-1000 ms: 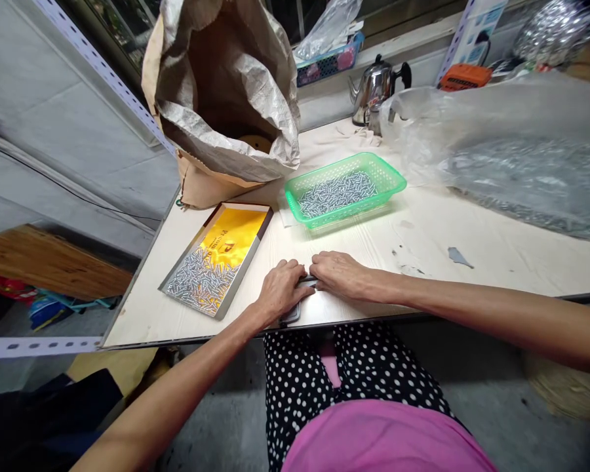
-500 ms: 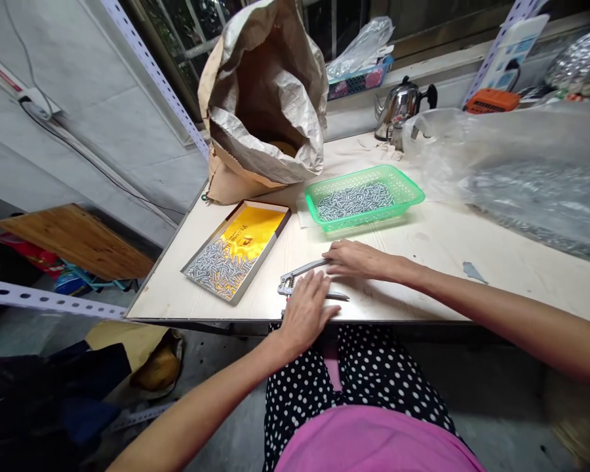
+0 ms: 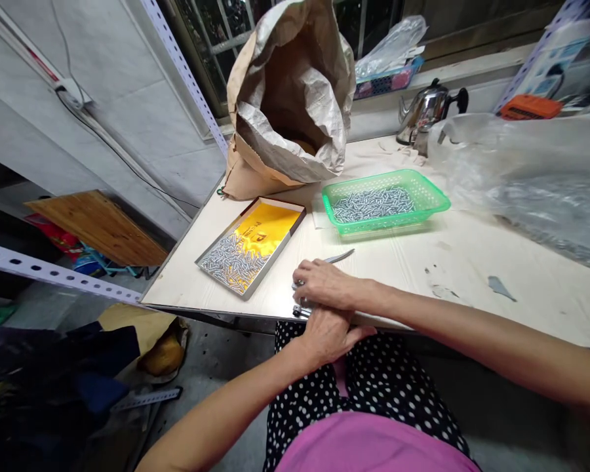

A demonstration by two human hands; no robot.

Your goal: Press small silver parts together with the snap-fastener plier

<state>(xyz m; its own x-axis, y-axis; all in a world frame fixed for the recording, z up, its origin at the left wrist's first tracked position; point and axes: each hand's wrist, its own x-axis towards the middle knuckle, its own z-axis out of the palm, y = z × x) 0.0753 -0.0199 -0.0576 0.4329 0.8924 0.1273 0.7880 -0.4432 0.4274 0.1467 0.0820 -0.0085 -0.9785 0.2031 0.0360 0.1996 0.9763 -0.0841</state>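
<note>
Pliers [image 3: 338, 258], curved grey handle [image 3: 344, 254] showing, beneath right hand [image 3: 327, 284], near left hand [image 3: 327, 335]; can't tell either grip

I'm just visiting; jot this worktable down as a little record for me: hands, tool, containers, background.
Right hand: over the metal tool; grip unclear
Left hand: partly under the right, at the table's front edge; fingertips hidden
Metal tool: mostly covered, one curved handle showing
Shallow tray: small metal pins across its near part
Green basket: similar pins
Behind: open paper sack, shiny kettle
</note>
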